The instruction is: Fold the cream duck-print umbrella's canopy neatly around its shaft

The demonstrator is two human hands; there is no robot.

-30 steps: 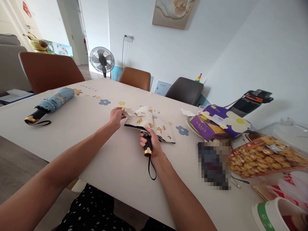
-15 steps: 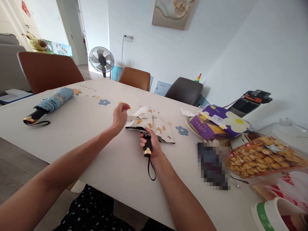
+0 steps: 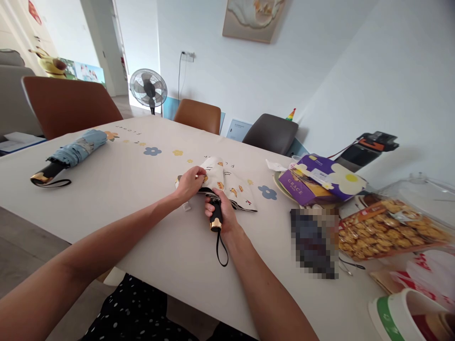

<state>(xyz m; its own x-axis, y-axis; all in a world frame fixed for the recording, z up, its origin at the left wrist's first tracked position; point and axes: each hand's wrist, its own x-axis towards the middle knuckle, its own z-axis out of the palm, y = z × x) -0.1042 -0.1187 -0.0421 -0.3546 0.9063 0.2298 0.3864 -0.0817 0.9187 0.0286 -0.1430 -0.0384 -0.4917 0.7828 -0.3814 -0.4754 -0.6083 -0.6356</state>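
Right hand [image 3: 224, 217] has its grip wrapped fully around the black handle [image 3: 215, 221] of the cream umbrella [image 3: 229, 182], fingers curled shut, with the gold end cap poking out below the fist. The umbrella lies folded on the tabletop [image 3: 124, 180], its loose canopy fanning away from the person and its wrist loop [image 3: 221, 248] trailing off the handle on the near side. Left hand [image 3: 189, 183] sits just left of the handle, its grip pinched closed on the canopy's edge, thumb and fingertips on the printed fabric. Well left of the cream umbrella lies a rolled blue umbrella [image 3: 73, 152]. To the right sits a purple box [image 3: 320, 177], and further right a biscuit pack [image 3: 387, 227].
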